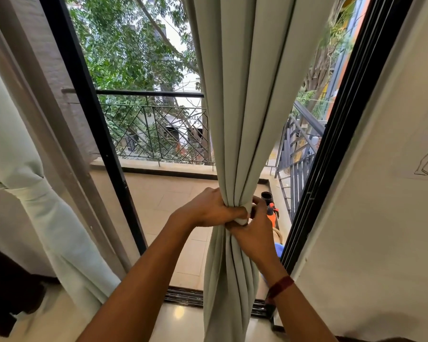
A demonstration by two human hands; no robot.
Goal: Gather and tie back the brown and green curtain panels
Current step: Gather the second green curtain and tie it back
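Curtain (235, 119) in the middle of the frame, green, gathered into a tight rope at its waist, and I've got both hands on it! Left hand (208, 209) is clenched round the bunch from the left. Right hand (253, 234) sits just under and to the right, its fingers (257, 201) pinching the wrap (242, 214) of matching cloth that rings the folds.

Progress, I'd judge: well along. At the left edge a second pale panel (27, 193) hangs already cinched at its middle. This one is gathered and wrapped, but the tie looks unfinished, and I reckon it wants securing before I let go. Dark brown cloth (8, 280) sits at lower left; whether that's the brown panel, tied, I can't tell.

Long axis runs top to bottom: from upper centre straight down, pinched at my hands, then flaring toward the floor (183, 322) at lower centre.
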